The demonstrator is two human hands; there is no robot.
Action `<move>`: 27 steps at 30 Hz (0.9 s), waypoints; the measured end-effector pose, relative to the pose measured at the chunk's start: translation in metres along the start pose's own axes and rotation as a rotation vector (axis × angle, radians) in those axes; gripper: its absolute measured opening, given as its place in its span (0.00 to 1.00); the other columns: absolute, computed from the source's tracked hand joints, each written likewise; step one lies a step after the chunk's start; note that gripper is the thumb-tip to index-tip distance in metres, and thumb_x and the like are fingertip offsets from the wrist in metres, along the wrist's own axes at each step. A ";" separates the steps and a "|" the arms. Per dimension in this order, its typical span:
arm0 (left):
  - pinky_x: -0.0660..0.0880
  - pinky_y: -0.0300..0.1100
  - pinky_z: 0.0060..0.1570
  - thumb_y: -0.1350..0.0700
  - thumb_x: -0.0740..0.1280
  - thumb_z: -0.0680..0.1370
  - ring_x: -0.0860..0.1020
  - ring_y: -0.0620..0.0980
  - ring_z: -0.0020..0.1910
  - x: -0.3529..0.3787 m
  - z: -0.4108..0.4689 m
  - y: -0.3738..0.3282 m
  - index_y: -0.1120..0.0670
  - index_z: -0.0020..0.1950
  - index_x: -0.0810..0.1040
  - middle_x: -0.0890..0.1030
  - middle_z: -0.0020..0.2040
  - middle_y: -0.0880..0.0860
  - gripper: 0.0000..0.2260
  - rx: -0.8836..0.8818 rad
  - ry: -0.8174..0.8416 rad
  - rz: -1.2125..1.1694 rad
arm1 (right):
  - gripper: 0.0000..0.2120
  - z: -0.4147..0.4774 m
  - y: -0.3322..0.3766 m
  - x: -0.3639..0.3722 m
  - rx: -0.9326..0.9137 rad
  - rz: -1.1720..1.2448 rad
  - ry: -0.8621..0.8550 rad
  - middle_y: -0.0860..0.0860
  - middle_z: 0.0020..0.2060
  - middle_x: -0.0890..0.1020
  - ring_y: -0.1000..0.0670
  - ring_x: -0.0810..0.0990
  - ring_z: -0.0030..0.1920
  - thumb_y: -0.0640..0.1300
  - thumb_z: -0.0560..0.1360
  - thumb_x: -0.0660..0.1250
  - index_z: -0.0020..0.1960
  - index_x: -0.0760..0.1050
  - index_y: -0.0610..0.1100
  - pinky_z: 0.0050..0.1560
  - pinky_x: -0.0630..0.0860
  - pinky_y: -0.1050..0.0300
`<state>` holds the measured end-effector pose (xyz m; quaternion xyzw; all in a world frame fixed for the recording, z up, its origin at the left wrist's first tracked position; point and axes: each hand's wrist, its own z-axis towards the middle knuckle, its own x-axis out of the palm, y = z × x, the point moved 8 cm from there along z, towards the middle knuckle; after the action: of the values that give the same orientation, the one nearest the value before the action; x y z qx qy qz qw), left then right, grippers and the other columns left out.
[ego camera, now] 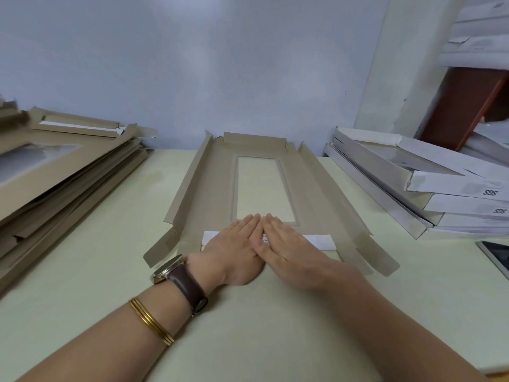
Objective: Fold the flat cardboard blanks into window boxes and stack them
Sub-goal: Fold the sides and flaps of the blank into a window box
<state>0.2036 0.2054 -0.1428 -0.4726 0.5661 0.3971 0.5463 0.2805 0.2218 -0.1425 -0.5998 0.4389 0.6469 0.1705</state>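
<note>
1. The flat brown cardboard blank with a rectangular window cut-out (214, 188) lies on the pale green table (82, 271) and stretches away from both grips. Its long side flaps stand partly raised to either side of them.
2. The board looks thin and light. It is probably stiff across its panels, ready to bend at the scored lines, and apt to slide on the smooth table unless pinned. It is best taken at the flap edges close to a crease, not by the narrow frame around the window.
3. The left grip (237, 244) lies palm down with its fingers straight and together, pressing flat on the near end flap.
4. The right grip (286, 249) is equally flat and holds nothing. It touches the left along the forefingers, with fingertips reaching the window's near edge.
5. Under both grips a white folded-over strip (319, 242) shows out to each side.
6. Well left of the left grip sits a stack of flat brown blanks (68, 166). Beyond the right grip sits a stack of white folded boxes (413, 188).
7. The step appears to be creasing the end flap.
</note>
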 end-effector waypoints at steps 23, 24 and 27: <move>0.37 0.46 0.75 0.33 0.42 0.78 0.34 0.52 0.77 0.007 -0.018 0.043 0.60 0.77 0.35 0.35 0.78 0.57 0.40 -0.285 0.144 -0.061 | 0.60 -0.021 -0.085 -0.023 0.362 -0.100 0.007 0.48 0.79 0.42 0.52 0.39 0.78 0.77 0.56 0.30 0.79 0.39 0.41 0.77 0.41 0.52; 0.37 0.46 0.75 0.32 0.42 0.78 0.34 0.52 0.77 0.006 -0.020 0.047 0.60 0.77 0.35 0.35 0.78 0.58 0.40 -0.302 0.147 -0.066 | 0.59 -0.021 -0.088 -0.024 0.373 -0.099 0.005 0.48 0.79 0.42 0.51 0.39 0.78 0.77 0.57 0.30 0.79 0.39 0.41 0.77 0.41 0.51; 0.37 0.45 0.75 0.32 0.41 0.78 0.35 0.52 0.77 0.004 -0.027 0.063 0.61 0.77 0.36 0.36 0.78 0.58 0.40 -0.357 0.153 -0.077 | 0.54 -0.019 -0.092 -0.022 0.383 -0.126 0.004 0.47 0.79 0.43 0.50 0.40 0.78 0.75 0.63 0.31 0.79 0.40 0.41 0.77 0.42 0.50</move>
<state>0.1364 0.1935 -0.1485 -0.6120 0.5080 0.4330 0.4242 0.3656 0.2649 -0.1536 -0.5841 0.5158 0.5383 0.3208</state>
